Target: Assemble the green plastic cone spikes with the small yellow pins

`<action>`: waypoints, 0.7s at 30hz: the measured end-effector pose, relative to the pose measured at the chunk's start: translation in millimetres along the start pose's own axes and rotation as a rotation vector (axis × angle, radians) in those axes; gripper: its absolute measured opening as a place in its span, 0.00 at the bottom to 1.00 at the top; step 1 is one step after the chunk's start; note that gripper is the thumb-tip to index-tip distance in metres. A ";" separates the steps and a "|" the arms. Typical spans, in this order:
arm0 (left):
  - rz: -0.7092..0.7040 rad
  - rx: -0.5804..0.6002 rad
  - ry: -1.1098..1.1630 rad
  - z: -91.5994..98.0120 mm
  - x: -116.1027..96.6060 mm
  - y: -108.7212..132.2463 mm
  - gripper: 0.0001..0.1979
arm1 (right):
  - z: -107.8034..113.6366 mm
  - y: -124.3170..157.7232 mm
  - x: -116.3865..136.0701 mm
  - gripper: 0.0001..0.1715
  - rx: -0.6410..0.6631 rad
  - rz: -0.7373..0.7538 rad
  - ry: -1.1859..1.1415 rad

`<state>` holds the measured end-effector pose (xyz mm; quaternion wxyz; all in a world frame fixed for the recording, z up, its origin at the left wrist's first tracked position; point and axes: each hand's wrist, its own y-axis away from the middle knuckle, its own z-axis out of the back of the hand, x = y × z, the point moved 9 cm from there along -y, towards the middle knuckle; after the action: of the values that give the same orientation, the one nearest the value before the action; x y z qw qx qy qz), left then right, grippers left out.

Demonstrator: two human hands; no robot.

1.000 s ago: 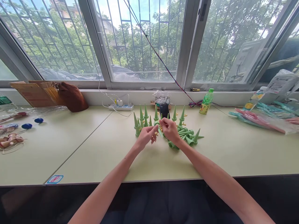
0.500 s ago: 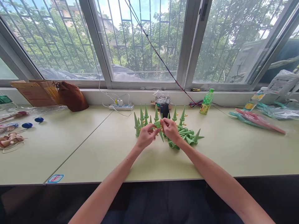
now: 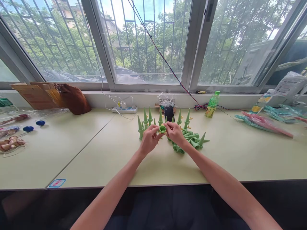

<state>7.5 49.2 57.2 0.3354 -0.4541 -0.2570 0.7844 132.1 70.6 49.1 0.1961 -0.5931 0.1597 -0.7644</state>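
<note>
A green plastic plant watering spike [image 3: 162, 129] is held between my two hands above the table, its round hollow end turned toward me. My left hand [image 3: 149, 138] grips it from the left between thumb and fingers. From the other side my right hand [image 3: 176, 133] pinches its edge; what lies under those fingertips is hidden. Behind the hands, several green spikes with small yellow valves stand point up, one of them at the left [image 3: 140, 127]. Beside my right wrist lies a loose pile of green spike parts [image 3: 192, 137], some showing open round ends.
Behind the spikes are a black phone [image 3: 169, 113] and a power strip [image 3: 124, 110]. A green drink bottle [image 3: 212, 104] stands at the back right, with plastic-wrapped items [image 3: 266, 124] beyond. On the left are a brown pouch [image 3: 74, 99] and blue discs [image 3: 28, 128].
The spike in my hands has been tilted: its tip pointed down toward me before, and now its hollow end faces me. Both hands stay in nearly the same place.
</note>
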 end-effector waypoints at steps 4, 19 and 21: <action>-0.072 -0.009 -0.070 1.5 -2.3 2.4 0.15 | -1.0 -0.1 1.0 0.23 0.021 -0.007 0.006; 0.390 -0.018 0.207 -8.0 23.8 3.2 0.17 | 12.7 3.4 14.2 0.23 -0.139 0.107 0.114; 0.501 0.080 0.352 -18.9 27.5 5.7 0.26 | 12.1 4.0 18.5 0.23 -0.135 0.143 0.146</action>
<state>12.6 68.3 29.6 0.1886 -0.6187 -0.0441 0.7614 140.2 58.0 65.8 0.1975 -0.5350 0.2664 -0.7771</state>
